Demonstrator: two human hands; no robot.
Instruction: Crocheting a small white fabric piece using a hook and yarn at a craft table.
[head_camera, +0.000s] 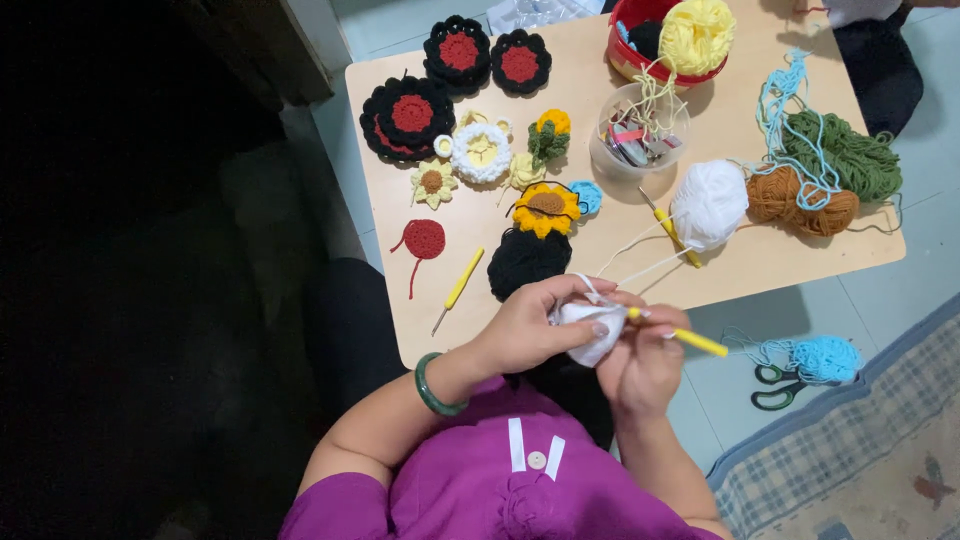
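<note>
My left hand pinches a small white crochet piece just in front of the low wooden table. My right hand grips a yellow-handled crochet hook, its tip against the white piece. White yarn strands run from the piece up to a white yarn ball on the table. A green bangle circles my left wrist. I wear a purple top.
On the table lie black-and-red crocheted rounds, small yellow and white flowers, a sunflower piece, black yarn, two spare hooks, a clear tub, a red basket, brown and green yarn. Scissors and blue yarn lie on the floor.
</note>
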